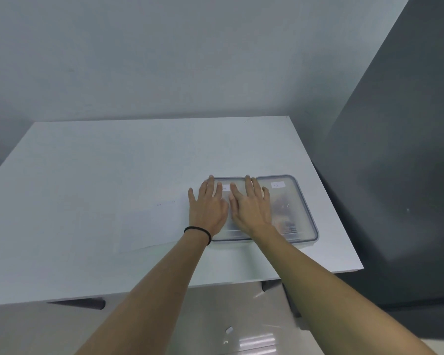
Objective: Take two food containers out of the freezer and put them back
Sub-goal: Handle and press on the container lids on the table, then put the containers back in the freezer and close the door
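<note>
Two flat clear food containers with grey-rimmed lids lie side by side on a white table [87, 175]. The left container [230, 233] is mostly covered by both hands. The right container [290, 203] shows brownish food and a small white label. My left hand [207, 207] lies flat, fingers spread, over the left edge of the left container. My right hand [251, 206] rests flat on its lid, reaching toward the seam between the two containers. Neither hand grips anything.
A tall dark grey appliance [395, 175] stands right of the table, close to its right edge. A sheet of paper [149, 221] lies on the table left of the containers. Glossy floor [228, 329] shows below the table's front edge.
</note>
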`<state>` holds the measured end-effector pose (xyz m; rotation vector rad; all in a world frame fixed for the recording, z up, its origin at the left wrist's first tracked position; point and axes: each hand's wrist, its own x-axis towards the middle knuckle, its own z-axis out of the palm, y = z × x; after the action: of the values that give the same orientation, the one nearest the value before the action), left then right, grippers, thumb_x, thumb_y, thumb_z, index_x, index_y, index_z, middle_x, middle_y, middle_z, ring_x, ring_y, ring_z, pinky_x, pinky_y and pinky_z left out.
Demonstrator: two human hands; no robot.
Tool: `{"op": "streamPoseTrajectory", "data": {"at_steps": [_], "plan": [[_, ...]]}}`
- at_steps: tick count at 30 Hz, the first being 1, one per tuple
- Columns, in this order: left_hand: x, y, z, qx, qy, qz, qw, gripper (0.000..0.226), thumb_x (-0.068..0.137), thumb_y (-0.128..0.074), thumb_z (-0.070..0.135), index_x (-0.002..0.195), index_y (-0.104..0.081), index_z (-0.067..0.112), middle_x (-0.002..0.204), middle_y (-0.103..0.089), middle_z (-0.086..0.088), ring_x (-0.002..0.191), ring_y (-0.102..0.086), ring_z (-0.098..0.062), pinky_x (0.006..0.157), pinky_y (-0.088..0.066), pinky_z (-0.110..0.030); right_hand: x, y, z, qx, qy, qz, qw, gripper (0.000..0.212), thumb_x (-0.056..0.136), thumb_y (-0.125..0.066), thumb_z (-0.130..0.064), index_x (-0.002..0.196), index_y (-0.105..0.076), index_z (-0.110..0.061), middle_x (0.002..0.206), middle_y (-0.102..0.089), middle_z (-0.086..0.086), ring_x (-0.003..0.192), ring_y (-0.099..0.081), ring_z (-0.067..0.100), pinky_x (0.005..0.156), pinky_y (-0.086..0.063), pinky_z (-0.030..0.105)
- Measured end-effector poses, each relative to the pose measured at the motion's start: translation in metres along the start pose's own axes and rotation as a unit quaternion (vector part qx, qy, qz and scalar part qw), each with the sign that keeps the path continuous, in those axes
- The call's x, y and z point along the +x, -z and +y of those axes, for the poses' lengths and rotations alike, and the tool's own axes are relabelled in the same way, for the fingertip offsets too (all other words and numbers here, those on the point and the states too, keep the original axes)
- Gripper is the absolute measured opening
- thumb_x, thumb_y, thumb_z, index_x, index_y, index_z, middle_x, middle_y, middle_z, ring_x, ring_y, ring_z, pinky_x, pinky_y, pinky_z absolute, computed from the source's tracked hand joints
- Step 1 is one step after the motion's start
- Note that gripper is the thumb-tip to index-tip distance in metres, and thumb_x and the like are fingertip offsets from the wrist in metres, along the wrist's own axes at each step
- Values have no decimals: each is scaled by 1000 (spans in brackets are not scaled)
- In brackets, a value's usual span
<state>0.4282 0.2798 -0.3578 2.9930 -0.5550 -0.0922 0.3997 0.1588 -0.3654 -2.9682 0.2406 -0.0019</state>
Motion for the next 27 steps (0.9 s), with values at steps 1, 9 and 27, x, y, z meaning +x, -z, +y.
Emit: {"op": "streamPoseTrajectory", "data": {"at_steps": [1,9,27], "plan": [[0,1,2,1,3,-5,1000,53,101,-24,32,152,-24,16,163,-8,-6,150,-13,-19,118,-14,-53,0,0,1,-1,1,-8,1000,49,103,-23,-38,151,-29,-27,163,-12,16,151,-8,28,118,-9,49],[-9,2,-4,-55,44,-29,997,63,101,-20,47,155,-1,22,164,6,-8,152,-2,-25,120,-5,-52,-13,6,30,-4,-17,-26,1000,57,102,-14,-48,155,-5,-31,164,4,10,152,7,26,119,6,52],[-16,-2,-7,-454,357,-115,808,94,69,-63,72,124,-53,-4,76,-49,-4,67,-49,-20,60,-44,-28,-35,29,130,335,-379,-24,863,50,83,-63,-56,77,-45,-10,73,-46,4,81,-51,28,48,-34,26]]}}
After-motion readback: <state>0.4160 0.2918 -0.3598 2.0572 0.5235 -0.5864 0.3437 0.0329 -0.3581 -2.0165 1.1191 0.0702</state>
